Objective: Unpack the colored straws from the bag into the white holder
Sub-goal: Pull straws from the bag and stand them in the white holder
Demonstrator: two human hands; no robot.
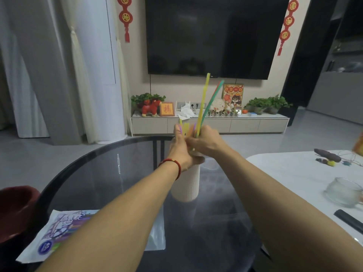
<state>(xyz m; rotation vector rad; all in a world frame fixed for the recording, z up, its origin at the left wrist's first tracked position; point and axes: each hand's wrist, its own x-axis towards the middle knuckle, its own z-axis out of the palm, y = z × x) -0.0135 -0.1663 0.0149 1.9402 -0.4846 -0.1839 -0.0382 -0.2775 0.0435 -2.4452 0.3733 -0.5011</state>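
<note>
A ribbed white holder (pixel 186 185) stands upright on the round dark glass table (pixel 102 173). Both hands meet over its mouth. My left hand (pixel 179 150), with a red bracelet at the wrist, wraps the holder's top and the short ends of purple and yellow straws (pixel 184 127). My right hand (pixel 206 141) grips a bunch of straws; a long yellow straw (pixel 204 99) and a green straw (pixel 213 97) with a red one beside it stick up out of it. The printed plastic straw bag (pixel 64 230) lies flat at the near left, partly under my left forearm.
A white table (pixel 294 173) at the right carries a glass cup (pixel 343 191), a dark remote (pixel 347 220) and small items. A dark red chair (pixel 15 211) sits at the left edge. A TV cabinet (pixel 210 124) stands beyond.
</note>
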